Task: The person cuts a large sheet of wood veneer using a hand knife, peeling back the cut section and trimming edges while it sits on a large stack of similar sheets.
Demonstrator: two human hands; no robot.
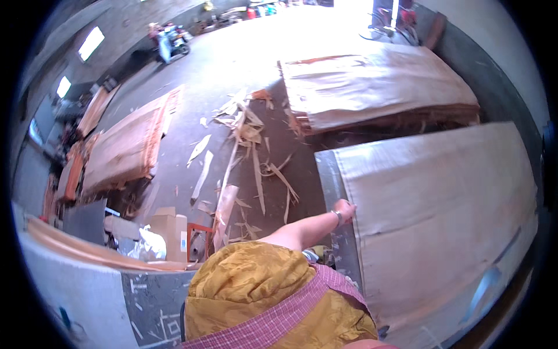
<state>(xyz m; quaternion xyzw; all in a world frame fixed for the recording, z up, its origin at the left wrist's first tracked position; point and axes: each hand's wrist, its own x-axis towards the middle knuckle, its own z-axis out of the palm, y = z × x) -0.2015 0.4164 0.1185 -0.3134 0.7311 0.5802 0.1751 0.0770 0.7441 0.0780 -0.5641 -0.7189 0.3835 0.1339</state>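
Note:
My left hand [344, 210] reaches out over the left edge of a wide, pale wood veneer sheet [436, 203] lying on a table to my right. Its fingers are curled closed, right at the sheet's edge; what they hold, if anything, is hidden. A bracelet circles that wrist. Beneath the sheet's edge, a grey strip of tabletop [330, 174] shows. A light blue curved strip [482, 291] lies on the near right part of the sheet. Only a little skin of my other arm appears at the lower edge, and my right hand is out of the picture.
A large veneer stack [383, 87] stands beyond the table, and another stack [125, 142] is at left. Veneer scraps [247, 131] litter the floor between them. Cardboard boxes [168, 232] stand near lower left. A motorbike [171, 43] and a bicycle [389, 26] are farther back.

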